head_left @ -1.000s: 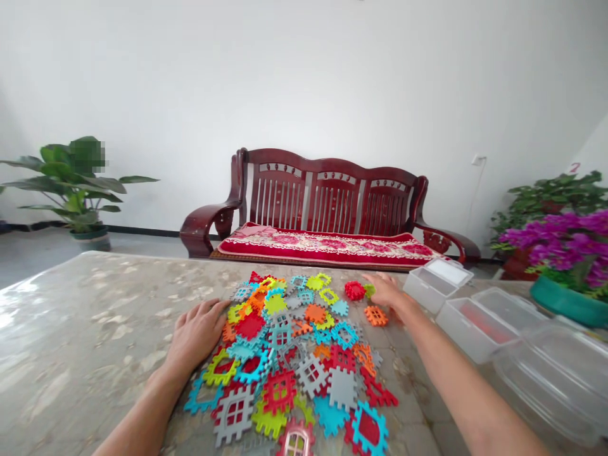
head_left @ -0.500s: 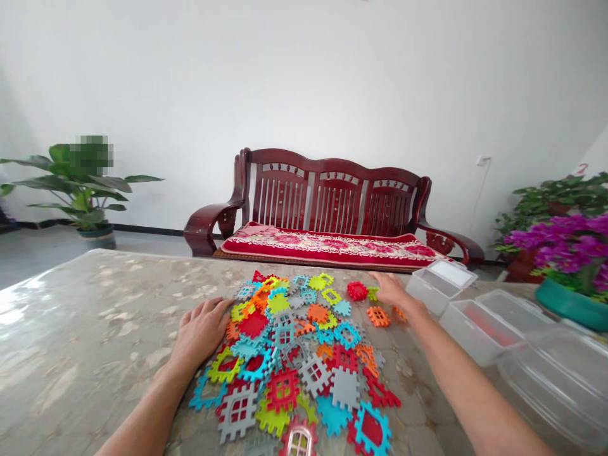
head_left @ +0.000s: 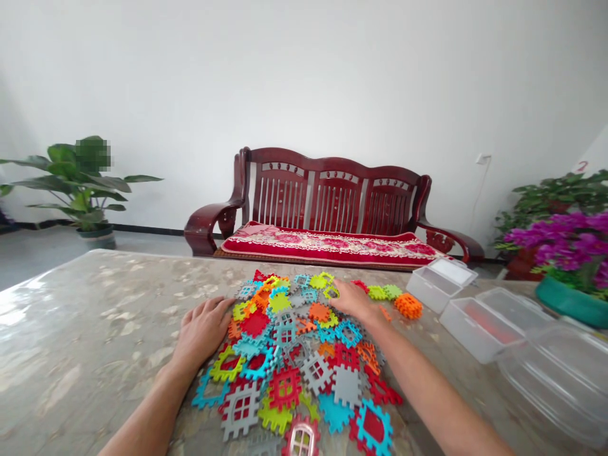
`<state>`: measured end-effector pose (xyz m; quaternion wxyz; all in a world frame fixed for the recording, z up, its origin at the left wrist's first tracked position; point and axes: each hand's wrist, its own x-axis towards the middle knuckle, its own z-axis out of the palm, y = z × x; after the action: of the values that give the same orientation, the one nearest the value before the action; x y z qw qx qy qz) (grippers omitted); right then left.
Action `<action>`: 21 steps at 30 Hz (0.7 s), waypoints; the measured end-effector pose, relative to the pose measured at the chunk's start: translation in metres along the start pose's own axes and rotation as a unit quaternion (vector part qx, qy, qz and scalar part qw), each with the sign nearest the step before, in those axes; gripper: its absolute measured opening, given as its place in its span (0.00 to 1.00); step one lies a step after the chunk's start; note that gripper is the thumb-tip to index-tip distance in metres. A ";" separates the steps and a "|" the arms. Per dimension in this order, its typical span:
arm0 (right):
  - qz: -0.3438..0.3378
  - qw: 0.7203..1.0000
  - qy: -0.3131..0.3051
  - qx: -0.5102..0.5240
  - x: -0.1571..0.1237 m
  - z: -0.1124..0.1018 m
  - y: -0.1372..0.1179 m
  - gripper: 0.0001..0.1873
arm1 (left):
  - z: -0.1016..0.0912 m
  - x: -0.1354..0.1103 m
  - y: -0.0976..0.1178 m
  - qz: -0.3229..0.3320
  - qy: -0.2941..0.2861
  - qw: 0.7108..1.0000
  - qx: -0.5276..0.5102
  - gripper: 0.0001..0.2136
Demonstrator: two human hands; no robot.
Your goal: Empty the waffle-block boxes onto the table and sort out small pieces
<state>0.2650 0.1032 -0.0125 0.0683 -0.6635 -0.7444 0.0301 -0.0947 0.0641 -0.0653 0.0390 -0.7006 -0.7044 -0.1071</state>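
A pile of notched plastic building tiles in red, blue, grey, orange and lime green covers the middle of the table (head_left: pixel 118 316). My left hand (head_left: pixel 205 326) lies flat at the pile's left edge, fingers stretched out, holding nothing. At the far right of the pile, my right hand (head_left: pixel 351 299) has its thumb and fingers around the near edge of a lime-green frame tile (head_left: pixel 331 292). A red tile (head_left: pixel 254 323) and a grey window tile (head_left: pixel 315 373) lie among the others. Right of my hand are lime-green tiles (head_left: pixel 377 292), an orange tile stack (head_left: pixel 408 305) and partly hidden red tiles (head_left: pixel 361 285).
Clear plastic boxes (head_left: pixel 479 332) with open lids stand on the right, one holding something red. Behind them is a teal pot (head_left: pixel 572 304) of purple flowers. A wooden bench (head_left: pixel 335 196) stands beyond the table, and a potted plant (head_left: pixel 95 190) is at the left.
My right hand has moved left, from the lime-green tiles at the right to the pile. The orange stack and another lime-green tile now show. My left hand stays in place.
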 end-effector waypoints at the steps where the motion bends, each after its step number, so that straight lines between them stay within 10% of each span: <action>1: 0.001 1.000 -0.001 -0.005 -0.001 0.000 -0.002 0.26 | 0.000 0.000 0.000 0.000 0.001 1.000 0.001 0.22; 9: 0.088 0.987 0.123 0.061 0.000 -0.022 0.040 0.26 | 0.002 0.001 -0.001 0.002 0.004 1.000 -0.014 0.23; 21: 0.209 0.940 0.126 0.239 -0.003 -0.020 0.116 0.15 | -0.003 -0.001 0.002 -0.004 0.010 0.999 -0.035 0.22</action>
<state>0.3829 0.1130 -0.0082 0.3102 -0.7665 -0.5455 0.1367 -0.0931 0.0628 -0.0628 0.0211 -0.6979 -0.7022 -0.1388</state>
